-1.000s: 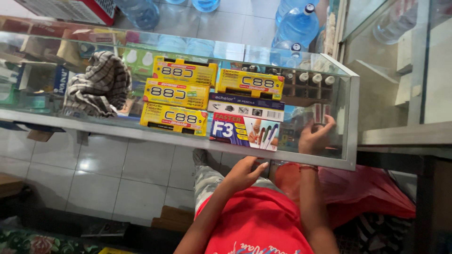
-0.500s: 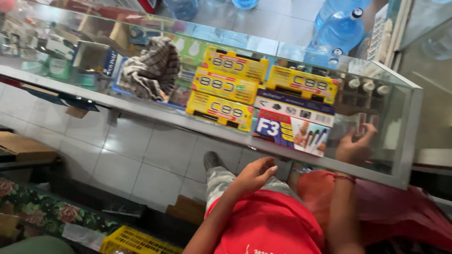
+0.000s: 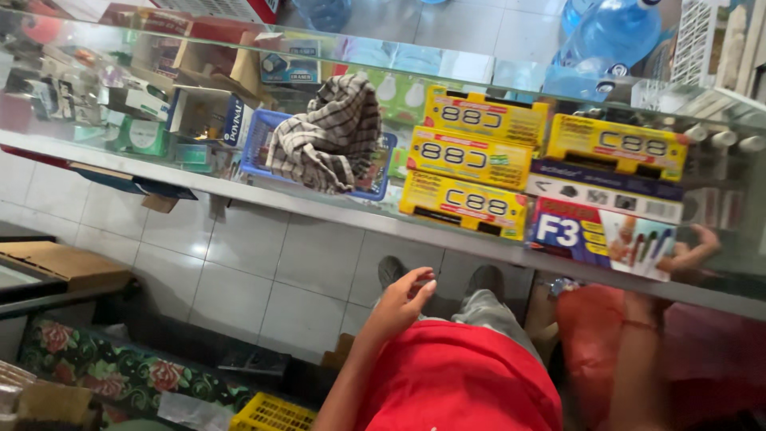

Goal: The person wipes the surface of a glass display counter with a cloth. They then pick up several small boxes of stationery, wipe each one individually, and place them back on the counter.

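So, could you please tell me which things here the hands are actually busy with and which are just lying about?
In hand:
- right hand inside the glass case, beside the multicoloured box
- left hand empty, below the case's edge

Lying about:
- yellow boxes
- checked cloth on the blue basket
- water bottle

Yellow boxes with red trim — three stacked, one more to the side. Cloth black-and-white checked, in blue basket. Red shirt. Floor tiles white. Mat green — red roses.
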